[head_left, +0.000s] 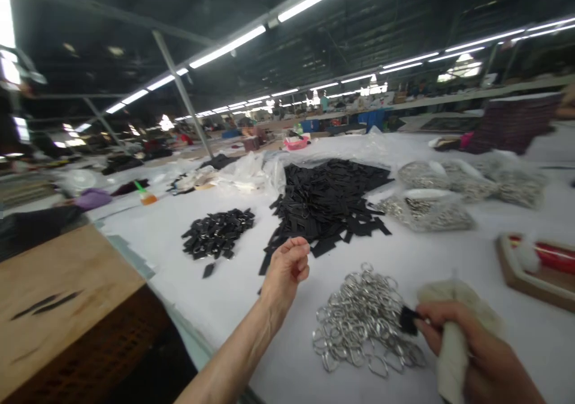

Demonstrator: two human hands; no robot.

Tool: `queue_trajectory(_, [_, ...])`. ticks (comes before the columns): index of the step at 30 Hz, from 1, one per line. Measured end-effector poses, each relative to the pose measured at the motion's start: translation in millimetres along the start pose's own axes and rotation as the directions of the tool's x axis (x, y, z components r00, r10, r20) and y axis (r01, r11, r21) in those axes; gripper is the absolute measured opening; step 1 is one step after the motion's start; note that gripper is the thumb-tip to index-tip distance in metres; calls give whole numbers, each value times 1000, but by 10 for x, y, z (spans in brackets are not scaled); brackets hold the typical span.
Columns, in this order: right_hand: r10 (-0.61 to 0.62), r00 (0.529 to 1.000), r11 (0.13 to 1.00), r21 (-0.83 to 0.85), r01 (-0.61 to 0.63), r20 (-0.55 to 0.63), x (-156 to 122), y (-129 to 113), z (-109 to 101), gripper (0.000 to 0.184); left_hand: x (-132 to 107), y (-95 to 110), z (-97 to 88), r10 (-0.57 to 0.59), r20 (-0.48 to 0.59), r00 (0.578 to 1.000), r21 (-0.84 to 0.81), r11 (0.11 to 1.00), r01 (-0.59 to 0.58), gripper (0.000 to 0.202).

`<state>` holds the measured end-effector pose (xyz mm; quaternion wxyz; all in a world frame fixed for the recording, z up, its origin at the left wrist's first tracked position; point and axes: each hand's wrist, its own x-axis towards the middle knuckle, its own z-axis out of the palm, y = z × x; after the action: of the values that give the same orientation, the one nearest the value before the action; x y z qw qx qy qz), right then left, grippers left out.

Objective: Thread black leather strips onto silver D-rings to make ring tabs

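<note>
1. While the left hand (285, 270) hangs above the tabletop (215, 299), its bony fingers curl loosely inward and it grasps nothing; it is released, and it is nearest to the pile of flat black strips (327, 203).
2. The right hand (467, 347) is closed and grasps a soft white fibrous wad (453, 350), and a small black strip (408, 320) sticks out from its fingers. This strip is matte and looks like a flat piece of fabric or leather.
3. Just beside this strip lies a loose heap of shiny metal rings (366, 320), with smooth, thin wire and rounded, slightly D-like shapes. The rings lie tangled on the white covering of the tabletop.
4. The black strips form a wide, messy heap with straight edges, and some metal loops show among them. A smaller heap of black strips with rings (218, 233) lies to the left, well apart.
5. Further on, clear plastic bags of metal rings (424, 212) lie together, their wrinkled film shining.
6. On the right stands a wooden tray (534, 269) with a red part, and on the left lies a plain wooden board (58, 290) with dark marks.
</note>
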<state>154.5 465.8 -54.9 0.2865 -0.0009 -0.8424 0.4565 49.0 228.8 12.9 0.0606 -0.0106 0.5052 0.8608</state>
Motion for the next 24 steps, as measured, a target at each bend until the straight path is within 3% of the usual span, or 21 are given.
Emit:
queue_trajectory(3, [155,976,976,132,-175,151,-5,-299,-30,13,-192,-265,186,-151,130,980,169,977,128,19])
queue_trajectory(8, [297,933,863,362,-353,201,75,-461,-51,11,-374,-450,441,-233,306,923,470,880,66,23])
queue_trajectory(12, [312,921,817,430,-385,233,71,-455,-66,10,-425,-524,546,-326,416,849,505,859,83,31])
queue_trajectory(15, [304,926,830,415,-372,222,63,-429,-45,10,-435,-565,597,-391,487,781,478,868,136,24])
queue_trajectory(24, [275,934,896,291,-335,229,70,-420,-11,7,-404,-628,613,-405,401,822,542,828,143,17])
